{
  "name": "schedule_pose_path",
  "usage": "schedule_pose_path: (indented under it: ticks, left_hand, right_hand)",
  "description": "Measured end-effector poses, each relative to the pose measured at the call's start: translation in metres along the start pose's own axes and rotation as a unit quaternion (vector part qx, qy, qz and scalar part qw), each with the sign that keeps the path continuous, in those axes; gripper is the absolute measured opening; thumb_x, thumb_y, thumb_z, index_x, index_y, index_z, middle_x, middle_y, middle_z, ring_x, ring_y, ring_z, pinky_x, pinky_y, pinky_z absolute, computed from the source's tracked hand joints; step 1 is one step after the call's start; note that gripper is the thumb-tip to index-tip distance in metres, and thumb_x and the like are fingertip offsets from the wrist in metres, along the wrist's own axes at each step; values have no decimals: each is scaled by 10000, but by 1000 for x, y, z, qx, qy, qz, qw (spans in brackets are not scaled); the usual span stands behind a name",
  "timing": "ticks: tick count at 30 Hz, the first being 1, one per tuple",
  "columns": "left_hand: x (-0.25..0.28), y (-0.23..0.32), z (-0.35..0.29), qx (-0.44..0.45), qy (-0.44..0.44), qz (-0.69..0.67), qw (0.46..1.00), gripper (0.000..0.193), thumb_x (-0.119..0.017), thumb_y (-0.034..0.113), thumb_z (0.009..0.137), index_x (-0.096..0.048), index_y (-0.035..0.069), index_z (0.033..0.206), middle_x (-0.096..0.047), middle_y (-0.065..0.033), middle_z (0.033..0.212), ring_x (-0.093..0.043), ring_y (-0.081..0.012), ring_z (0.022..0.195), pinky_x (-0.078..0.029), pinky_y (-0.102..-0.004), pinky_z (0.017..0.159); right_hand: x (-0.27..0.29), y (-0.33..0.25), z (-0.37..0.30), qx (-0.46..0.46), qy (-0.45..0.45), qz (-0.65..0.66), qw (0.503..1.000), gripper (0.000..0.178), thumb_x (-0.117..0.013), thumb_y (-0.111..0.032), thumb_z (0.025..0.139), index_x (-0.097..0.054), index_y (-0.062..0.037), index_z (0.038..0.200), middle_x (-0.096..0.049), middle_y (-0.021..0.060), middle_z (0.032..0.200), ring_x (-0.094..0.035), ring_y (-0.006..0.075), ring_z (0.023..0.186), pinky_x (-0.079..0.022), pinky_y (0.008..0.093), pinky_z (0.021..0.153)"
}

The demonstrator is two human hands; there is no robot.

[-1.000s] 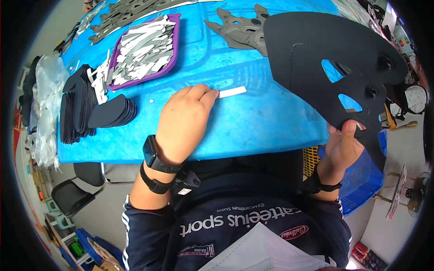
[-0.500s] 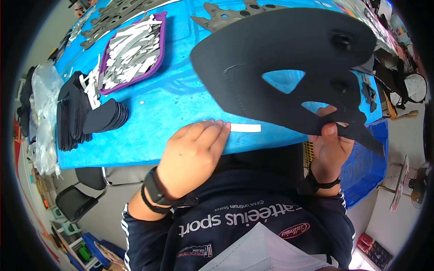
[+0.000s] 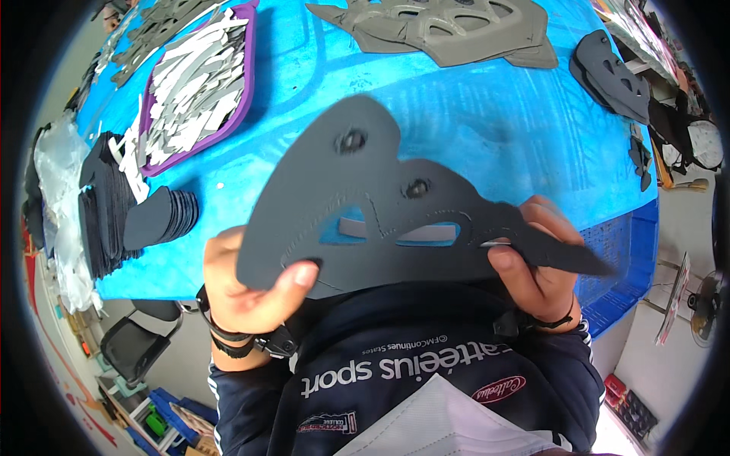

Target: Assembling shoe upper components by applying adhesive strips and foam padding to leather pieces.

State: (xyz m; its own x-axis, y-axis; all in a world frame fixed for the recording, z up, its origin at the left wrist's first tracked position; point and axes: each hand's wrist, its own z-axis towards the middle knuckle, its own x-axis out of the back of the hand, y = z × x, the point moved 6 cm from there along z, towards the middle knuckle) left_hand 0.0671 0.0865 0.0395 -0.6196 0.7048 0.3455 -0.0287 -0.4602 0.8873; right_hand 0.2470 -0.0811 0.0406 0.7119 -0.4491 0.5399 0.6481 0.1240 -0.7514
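Observation:
In front of my chest I hold a dark grey, flat, foam-like cut-out piece (image 3: 304, 194) with both hands, above the table's near edge. It has two openings and two dark round bumps. My left hand (image 3: 247, 292) grips its wide end, thumb on the face towards me and fingers behind. At the narrow, pointed end, my right hand (image 3: 544, 270) is closed around the edge, slightly blurred. A thin pale sliver shows by the right thumb. Through the openings a white strip (image 3: 430, 233) is visible, lying on the blue table cover (image 3: 487, 137).
A purple tray (image 3: 249, 76) heaped with white and grey strips stands at the left. Nearer are stacks of black pieces (image 3: 163, 220) and a clear plastic bag (image 3: 65, 182). Grey moulded pieces (image 3: 456, 38) lie at the back, dark ones (image 3: 608, 76) at right. A blue crate (image 3: 627, 285) stands below the right edge.
The dark piece has swung down and leftwards in front of me. My left hand has left the white strip on the table and taken hold of the wide end.

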Motion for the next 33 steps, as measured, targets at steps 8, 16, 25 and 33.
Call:
schedule_pose_path:
  ticks: [8, 16, 25, 33]
  left_hand:
    - [-31, -6, 8, -78, -180, 44, 980, 80, -661, 57, 648, -591, 27, 622, -552, -47, 561, -457, -196, 391, -308, -295, 374]
    - [-20, -11, 11, 28, -86, 84, 992, 196, -711, 152, 649, -586, 2, 629, -464, -61, 507, -411, -177, 419, -269, -295, 404]
    - [-21, -12, 11, 2, -97, 134, 986, 164, -671, 74, 616, -533, 12, 553, -444, -52, 508, -349, -188, 498, -263, -299, 472]
    - [-23, -15, 13, -9, -108, 165, 980, 145, -658, 52, 575, -522, 10, 545, -395, -51, 500, -339, -217, 541, -261, -327, 543]
  right_hand:
    - [4, 24, -5, -16, 36, -124, 991, 221, -741, -157, 643, -552, -47, 604, -489, 31, 597, -423, 227, 669, -333, 321, 596]
    - [3, 30, -6, -54, -10, -75, 996, 235, -713, -158, 661, -530, -22, 605, -483, 65, 633, -420, 243, 695, -352, 358, 617]
    - [-2, 30, -3, -47, 1, -94, 994, 160, -645, -91, 682, -528, -13, 606, -469, 71, 620, -403, 240, 683, -324, 343, 576]
    - [-5, 29, -2, -66, 15, -112, 991, 118, -631, -58, 671, -541, -6, 615, -452, 69, 587, -387, 229, 657, -313, 340, 559]
